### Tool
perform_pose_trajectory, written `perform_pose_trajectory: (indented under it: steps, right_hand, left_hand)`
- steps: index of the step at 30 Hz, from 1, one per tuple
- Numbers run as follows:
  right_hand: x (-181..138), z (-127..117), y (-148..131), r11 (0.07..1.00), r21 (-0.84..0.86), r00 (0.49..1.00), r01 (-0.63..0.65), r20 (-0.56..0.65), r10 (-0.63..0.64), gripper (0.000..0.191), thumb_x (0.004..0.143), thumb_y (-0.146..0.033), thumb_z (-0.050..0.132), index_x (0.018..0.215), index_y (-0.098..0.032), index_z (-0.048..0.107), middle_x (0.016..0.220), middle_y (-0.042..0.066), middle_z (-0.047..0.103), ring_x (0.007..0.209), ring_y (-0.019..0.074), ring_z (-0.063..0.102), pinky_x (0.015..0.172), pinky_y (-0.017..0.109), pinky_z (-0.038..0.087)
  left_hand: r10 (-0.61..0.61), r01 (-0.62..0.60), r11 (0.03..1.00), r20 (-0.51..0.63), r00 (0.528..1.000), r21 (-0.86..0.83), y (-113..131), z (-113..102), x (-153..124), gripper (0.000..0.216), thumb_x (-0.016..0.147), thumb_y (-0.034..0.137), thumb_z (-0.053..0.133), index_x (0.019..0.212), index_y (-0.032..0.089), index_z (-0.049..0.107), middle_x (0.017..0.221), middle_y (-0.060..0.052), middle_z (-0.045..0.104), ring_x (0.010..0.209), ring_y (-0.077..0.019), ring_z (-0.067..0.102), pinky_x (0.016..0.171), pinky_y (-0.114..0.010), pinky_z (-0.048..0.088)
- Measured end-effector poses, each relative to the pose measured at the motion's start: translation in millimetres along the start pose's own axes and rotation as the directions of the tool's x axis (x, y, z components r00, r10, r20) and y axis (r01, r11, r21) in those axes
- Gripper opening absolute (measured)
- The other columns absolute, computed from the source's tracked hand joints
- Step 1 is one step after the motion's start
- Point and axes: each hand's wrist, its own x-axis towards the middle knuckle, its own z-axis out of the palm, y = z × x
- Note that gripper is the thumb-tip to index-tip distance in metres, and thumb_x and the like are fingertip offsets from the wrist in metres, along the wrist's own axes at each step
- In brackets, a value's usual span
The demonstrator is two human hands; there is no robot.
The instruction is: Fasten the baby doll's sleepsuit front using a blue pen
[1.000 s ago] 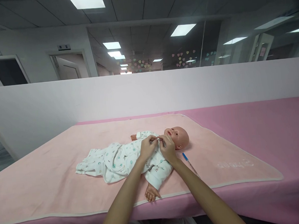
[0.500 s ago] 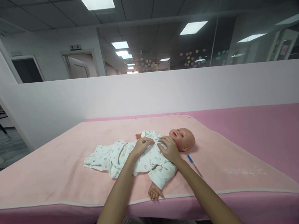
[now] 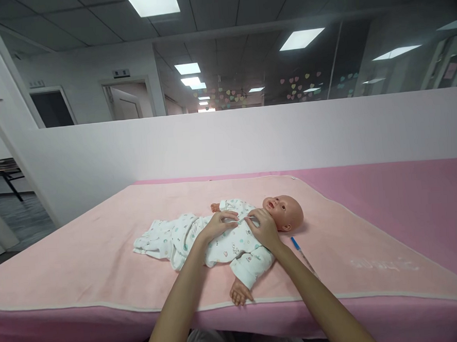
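A baby doll (image 3: pixel 284 212) lies on its back, head to the right, dressed in a white printed outfit (image 3: pixel 229 246). Over its chest, my left hand (image 3: pixel 219 225) has thumb and fingers closed in a pinch at a thin white tie string (image 3: pixel 240 220). Facing it near the doll's neck, my right hand (image 3: pixel 263 226) pinches another thin white tie string (image 3: pixel 250 216). Short lengths of white show between the fingertips of both hands; the rest is hidden. One doll hand (image 3: pixel 240 292) sticks out of the near sleeve.
A peach-pink mat (image 3: pixel 112 240) lies under the doll on a pink-covered table (image 3: pixel 416 195). To the right of my right forearm is a thin blue-capped thermometer-like stick (image 3: pixel 304 256). A white low wall (image 3: pixel 250 141) with glass above stands behind the table.
My hands stay over the doll's chest, fingers shifted slightly, and the white string between them shows more plainly. The whole view has moved a little as my head turned left.
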Motion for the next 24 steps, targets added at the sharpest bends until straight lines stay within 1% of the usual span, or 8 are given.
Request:
perform_pose_trajectory:
  steps: [5, 9, 15, 18, 20, 24]
  right_hand:
    - [1, 1, 2, 1.000, 0.010, 1.000, 0.016, 0.010, -0.016, 0.011, 0.077, -0.026, 0.049, 0.070, -0.019, 0.054, 0.070, 0.003, 0.057, 0.071, 0.0165, 0.050, 0.067, 0.029, 0.040]
    - [1, 2, 6, 0.999, 0.001, 0.998, 0.043, 0.037, -0.043, 0.012, 0.076, -0.025, 0.047, 0.069, -0.019, 0.055, 0.069, 0.004, 0.056, 0.071, 0.0169, 0.050, 0.063, 0.027, 0.040]
    - [2, 1, 5, 0.996, -0.032, 0.995, 0.083, 0.049, -0.081, 0.012, 0.075, -0.024, 0.047, 0.071, -0.019, 0.057, 0.073, 0.006, 0.057, 0.075, 0.0178, 0.049, 0.066, 0.029, 0.040]
    - [2, -2, -1, 0.993, -0.032, 0.992, 0.109, 0.065, -0.107, 0.009, 0.074, -0.023, 0.050, 0.073, -0.020, 0.058, 0.080, 0.005, 0.057, 0.078, 0.0176, 0.050, 0.072, 0.031, 0.040]
    - [2, -3, -5, 0.991, -0.038, 0.990, 0.127, 0.061, -0.124, 0.008, 0.073, -0.023, 0.052, 0.076, -0.020, 0.059, 0.084, 0.005, 0.058, 0.081, 0.0176, 0.050, 0.075, 0.032, 0.039]
    - [1, -1, -8, 0.988, -0.050, 0.988, 0.147, 0.058, -0.144, 0.009, 0.075, -0.021, 0.050, 0.074, -0.020, 0.059, 0.082, 0.005, 0.058, 0.080, 0.0171, 0.050, 0.074, 0.032, 0.039]
  left_hand:
    - [0.031, -0.031, 0.999, 0.001, 1.000, 0.028, 2, 0, -1, 0.017, 0.066, 0.029, 0.064, 0.078, 0.018, 0.067, 0.109, -0.008, 0.057, 0.106, -0.0189, 0.049, 0.090, -0.031, 0.037]
    - [0.045, -0.045, 0.998, 0.004, 0.999, 0.038, 4, 1, -2, 0.016, 0.066, 0.029, 0.064, 0.077, 0.018, 0.066, 0.109, -0.008, 0.056, 0.104, -0.0192, 0.049, 0.090, -0.031, 0.038]
    - [0.016, -0.014, 0.998, -0.031, 0.999, 0.062, 4, 2, -1, 0.012, 0.065, 0.025, 0.062, 0.075, 0.017, 0.065, 0.108, -0.006, 0.057, 0.103, -0.0188, 0.050, 0.089, -0.029, 0.038]
    - [-0.032, 0.043, 0.991, -0.089, 0.996, 0.125, 5, 7, 0, 0.010, 0.065, 0.022, 0.058, 0.073, 0.018, 0.063, 0.105, -0.005, 0.059, 0.098, -0.0186, 0.053, 0.086, -0.028, 0.039]
    - [-0.035, 0.064, 0.977, -0.144, 0.989, 0.202, 6, 13, 0, 0.010, 0.066, 0.021, 0.055, 0.072, 0.019, 0.062, 0.098, -0.003, 0.062, 0.091, -0.0175, 0.056, 0.082, -0.028, 0.041]
    - [0.051, 0.053, 0.926, -0.265, 0.963, 0.374, 7, 23, 0, 0.012, 0.065, 0.021, 0.053, 0.074, 0.021, 0.061, 0.090, 0.001, 0.065, 0.083, -0.0167, 0.057, 0.075, -0.027, 0.042]
